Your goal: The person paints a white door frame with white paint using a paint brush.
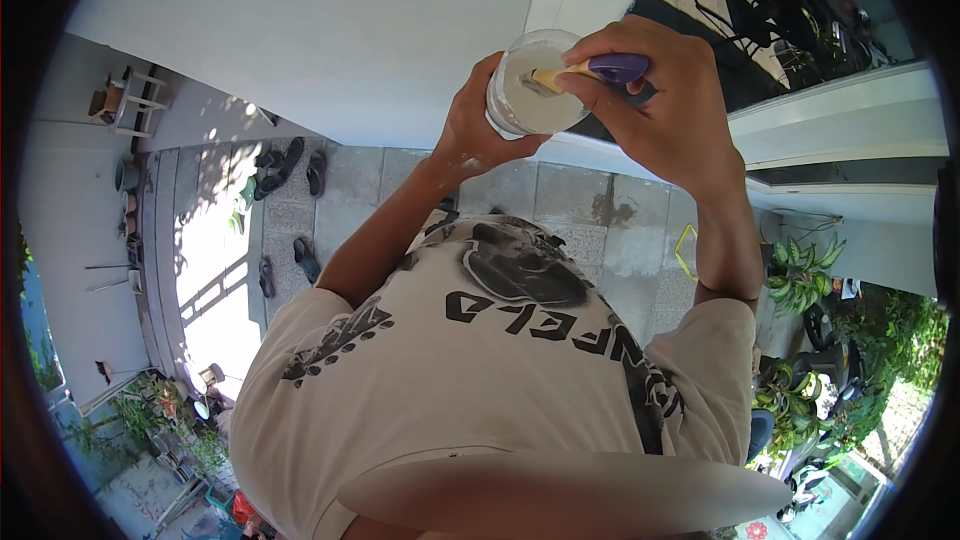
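The left hand [475,130] is gripping a clear plastic cup [535,85] of white paint. The right hand [660,100] is clenching a purple-handled brush [590,70], its bristles resting inside the cup.

The person wears a loose, cream-coloured short-sleeved T-shirt [500,390]; a large black graphic [525,275] of rounded shape sits on its chest, with bold black lettering arching beneath; both forearms are bare. No gloves, rings or watch show on either hand.
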Tool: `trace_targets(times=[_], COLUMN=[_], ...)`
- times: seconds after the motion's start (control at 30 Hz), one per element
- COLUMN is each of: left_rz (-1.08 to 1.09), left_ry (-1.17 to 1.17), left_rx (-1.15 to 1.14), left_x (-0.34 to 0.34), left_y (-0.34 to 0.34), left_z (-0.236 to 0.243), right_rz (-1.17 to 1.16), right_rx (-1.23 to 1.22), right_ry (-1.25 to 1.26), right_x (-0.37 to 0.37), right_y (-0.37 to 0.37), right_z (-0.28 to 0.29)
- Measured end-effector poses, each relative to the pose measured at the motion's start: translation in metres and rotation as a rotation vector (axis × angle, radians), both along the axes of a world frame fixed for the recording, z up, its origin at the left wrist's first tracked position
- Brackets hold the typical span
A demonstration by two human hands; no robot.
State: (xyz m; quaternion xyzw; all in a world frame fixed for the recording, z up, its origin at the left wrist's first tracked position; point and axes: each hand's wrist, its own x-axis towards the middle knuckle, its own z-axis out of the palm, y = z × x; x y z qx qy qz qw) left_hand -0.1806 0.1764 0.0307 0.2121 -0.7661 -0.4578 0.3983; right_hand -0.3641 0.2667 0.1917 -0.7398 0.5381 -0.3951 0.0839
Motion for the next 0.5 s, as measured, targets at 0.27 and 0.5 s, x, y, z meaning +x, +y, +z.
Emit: trace_targets(times=[0.27,0.5], left_rz=[0.013,0.027], left_ry=[0.028,0.023], left_rx=[0.072,0.050], left_x=[-0.001,0.001], left_y=[-0.003,-0.001], left_z=[-0.001,0.003], right_rz=[0.028,0.127], right_rx=[-0.004,-0.042], right_ry=[-0.070,0.028], right_x=[-0.003,-0.005], right_y=[0.007,0.014], right_z=[-0.006,0.001])
